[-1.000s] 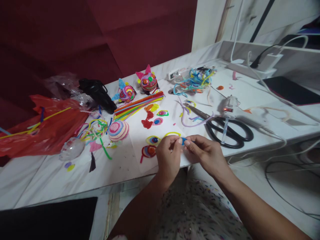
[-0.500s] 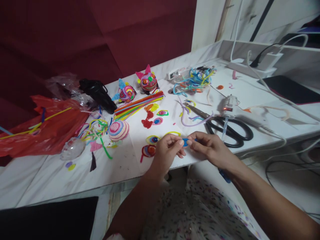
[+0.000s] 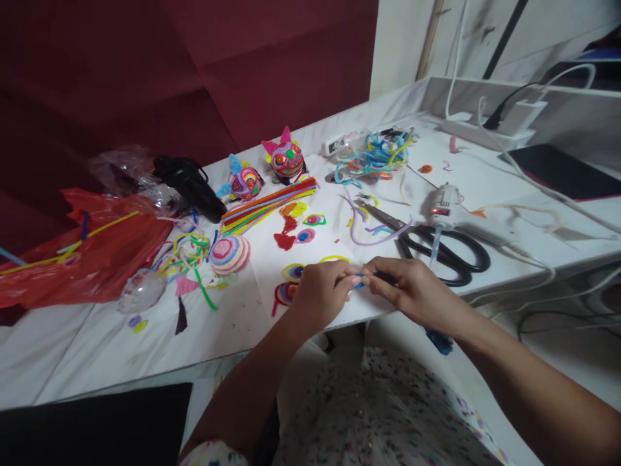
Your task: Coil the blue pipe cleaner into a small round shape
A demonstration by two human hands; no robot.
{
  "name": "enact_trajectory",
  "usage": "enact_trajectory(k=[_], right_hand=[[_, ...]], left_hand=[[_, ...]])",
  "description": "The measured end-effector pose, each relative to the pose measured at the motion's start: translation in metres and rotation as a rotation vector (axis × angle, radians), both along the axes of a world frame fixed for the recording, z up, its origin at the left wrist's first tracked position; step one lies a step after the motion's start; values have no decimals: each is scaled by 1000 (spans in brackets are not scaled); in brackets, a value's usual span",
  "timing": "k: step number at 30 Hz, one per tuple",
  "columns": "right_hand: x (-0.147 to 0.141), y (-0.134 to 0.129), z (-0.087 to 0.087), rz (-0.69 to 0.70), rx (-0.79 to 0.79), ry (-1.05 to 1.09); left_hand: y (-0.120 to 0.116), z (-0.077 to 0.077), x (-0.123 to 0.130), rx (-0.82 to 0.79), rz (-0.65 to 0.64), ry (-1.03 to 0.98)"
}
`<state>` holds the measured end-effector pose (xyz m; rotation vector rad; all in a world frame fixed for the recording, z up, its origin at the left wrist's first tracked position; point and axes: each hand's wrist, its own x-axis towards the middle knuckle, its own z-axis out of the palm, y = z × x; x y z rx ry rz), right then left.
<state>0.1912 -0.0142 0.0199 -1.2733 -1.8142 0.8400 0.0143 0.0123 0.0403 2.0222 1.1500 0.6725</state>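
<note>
The left hand (image 3: 317,291) is rolled over now, its back turned further upward — a moment ago more of its curled fingers showed. The blue piece (image 3: 359,283), pinched between both hands, shows as just a sliver, where more of it was visible before. The left hand now covers more of the red eye shape (image 3: 283,294) on the desk (image 3: 233,330). The left forearm (image 3: 252,382) slants farther outward — and more of its sleeve (image 3: 213,453) shows.

The worn garment (image 3: 359,401) is whitish, dark-speckled and short-sleeved.
</note>
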Motion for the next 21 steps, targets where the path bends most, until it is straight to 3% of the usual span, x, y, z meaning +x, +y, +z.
enact_trajectory(k=[5, 8, 13, 16, 21], right_hand=[[3, 1, 1, 69, 39, -81], [7, 2, 4, 122, 151, -181], [8, 3, 9, 93, 256, -353], [3, 1, 11, 23, 190, -210], [-12, -1, 2, -270, -68, 386]], left_hand=[[0, -4, 0, 95, 57, 82], [-1, -7, 0, 110, 56, 114], [-3, -9, 0, 134, 66, 109], [-5, -11, 2, 116, 121, 41], [-11, -16, 11, 82, 245, -186]])
